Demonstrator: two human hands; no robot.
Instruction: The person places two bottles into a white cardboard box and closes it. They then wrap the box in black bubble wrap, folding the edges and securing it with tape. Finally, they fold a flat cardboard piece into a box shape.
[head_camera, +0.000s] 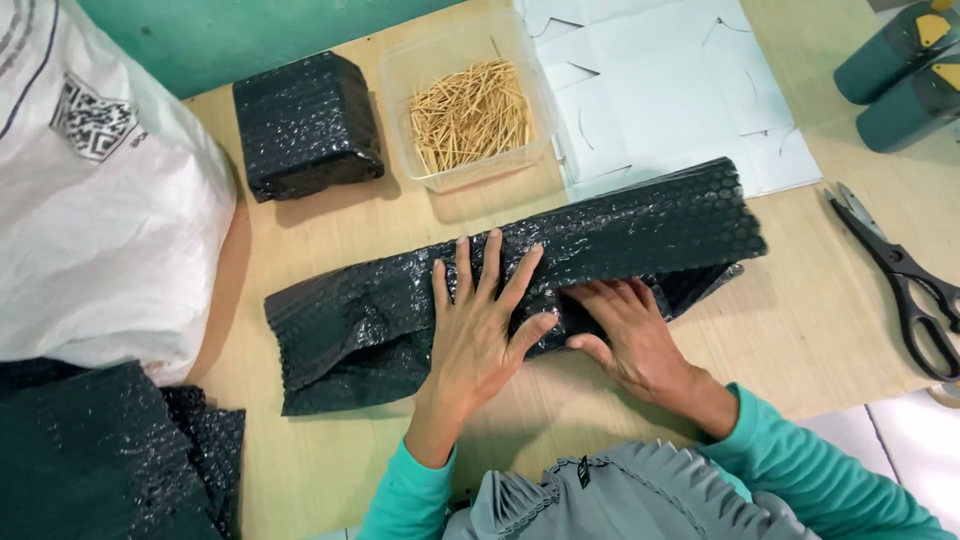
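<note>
Nearest the lens: grey pleated fabric (600, 495) at the lap, teal sleeves (800, 460) running up to both hands on the table (800, 320).

Left hand (478, 335) flat on the black bubble wrap (520, 275), fingers spread wide, palm pressing down, gripping nothing. Right hand (630, 330) just beside it, fingers close together and tucked into the fold of the wrap, fingertips partly hidden under the upper layer, thumb out toward the left hand; whether anything is pinched in there, cannot tell.

Wrap lying mid-table, stretched from lower left to upper right, already doubled over into a long flattened band. Left end loose and gaping, lower layer sticking out past the top one. Right end neater, resting on the edge of the white cut sheets (660, 90). No tape, no closure visible anywhere. Looks roughly midway: fold made and being pressed, ends not yet closed. Contents, if any, hidden.

Outward now. One finished-looking bubble-wrapped block (307, 125) sitting at the far edge, squared off and compact. Beside it, a clear plastic tub (400, 80) of thin wooden sticks (470, 115). Black scissors (905, 285) lying well apart to the right, untouched. Two dark teal cylinders (900, 75) at the top right corner. White woven sack (100, 180) at left, more black bubble wrap heaped (100, 460) below it.
</note>
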